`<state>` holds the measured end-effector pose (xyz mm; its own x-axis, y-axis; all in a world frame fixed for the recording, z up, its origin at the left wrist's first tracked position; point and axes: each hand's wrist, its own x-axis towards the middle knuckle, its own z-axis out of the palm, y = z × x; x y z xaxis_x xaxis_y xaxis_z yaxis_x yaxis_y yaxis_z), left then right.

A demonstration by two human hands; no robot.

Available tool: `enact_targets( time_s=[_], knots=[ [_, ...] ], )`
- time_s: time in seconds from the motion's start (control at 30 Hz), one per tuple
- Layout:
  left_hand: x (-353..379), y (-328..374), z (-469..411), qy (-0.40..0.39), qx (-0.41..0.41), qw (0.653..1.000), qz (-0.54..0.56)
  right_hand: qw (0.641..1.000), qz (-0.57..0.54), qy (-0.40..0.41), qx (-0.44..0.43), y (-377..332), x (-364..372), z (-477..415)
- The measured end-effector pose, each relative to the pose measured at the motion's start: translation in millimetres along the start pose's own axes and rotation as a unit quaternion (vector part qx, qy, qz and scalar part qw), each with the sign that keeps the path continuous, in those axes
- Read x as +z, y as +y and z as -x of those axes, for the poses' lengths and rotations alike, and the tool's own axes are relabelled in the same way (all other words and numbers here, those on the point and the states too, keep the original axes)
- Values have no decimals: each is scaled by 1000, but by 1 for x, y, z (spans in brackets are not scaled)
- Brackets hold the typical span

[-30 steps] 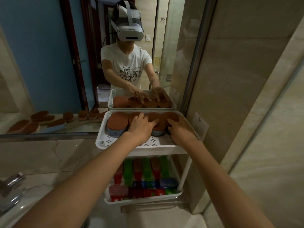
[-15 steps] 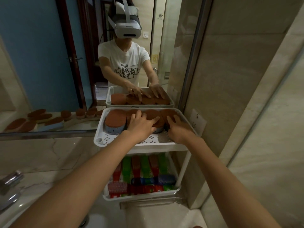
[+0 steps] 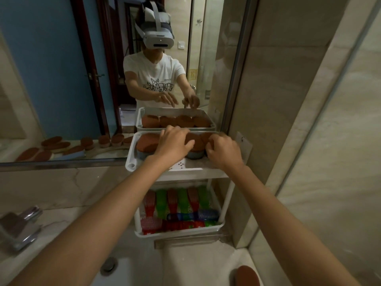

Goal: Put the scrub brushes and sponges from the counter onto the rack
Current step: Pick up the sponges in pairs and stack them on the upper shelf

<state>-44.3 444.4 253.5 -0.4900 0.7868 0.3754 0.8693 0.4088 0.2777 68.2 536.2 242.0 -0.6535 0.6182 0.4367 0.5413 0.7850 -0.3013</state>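
On the top tray [image 3: 132, 162] of the white rack [image 3: 226, 201], a row of brown-topped sponges [image 3: 147, 144] sat just in front of the mirror [image 3: 51, 79]. The left hand [image 3: 174, 141] lay over the middle ones, fingers spread and relaxed, gripping nothing. The right hand [image 3: 223, 153] had its fingers curled at the rightmost sponge [image 3: 205, 137]; whether it gripped it could not be told. Red, green and blue scrub brushes [image 3: 181, 200] filled the lower tray [image 3: 179, 231]. One loose sponge [image 3: 246, 274] lay on the counter [image 3: 195, 265], well apart from the rack.
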Motion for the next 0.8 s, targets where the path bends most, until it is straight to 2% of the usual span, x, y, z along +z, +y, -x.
enact_targets(
  time_s=[0.1, 0.2, 0.3, 0.4, 0.5, 0.63, 0.7, 0.8],
  knots=[
    [-14, 8, 31, 81, -22, 992, 97, 995, -29, 82, -49, -19, -3, 30],
    [-17, 11, 80, 137, -34, 976, 168, 986, -81, 125, -71, -40, -1, 75],
    [-6, 4, 139, 126, -60, 969, 204, 985, -119, 96, -84, -58, 19, 132],
    [20, -16, 196, 75, -148, 966, 200, 990, -138, -14, -42, -66, 53, 190],
    [51, -39, 249, -51, -236, 956, 167, 977, -106, -186, 5, -67, 84, 245],
    [89, -61, 313, -288, -260, 916, 99, 906, 11, -422, 23, -55, 112, 311],
    [104, -64, 338, -395, -236, 885, 72, 873, 31, -484, 47, -48, 118, 336],
    [122, -60, 367, -504, -201, 839, 31, 856, 51, -509, 69, -43, 122, 357]
  ],
)
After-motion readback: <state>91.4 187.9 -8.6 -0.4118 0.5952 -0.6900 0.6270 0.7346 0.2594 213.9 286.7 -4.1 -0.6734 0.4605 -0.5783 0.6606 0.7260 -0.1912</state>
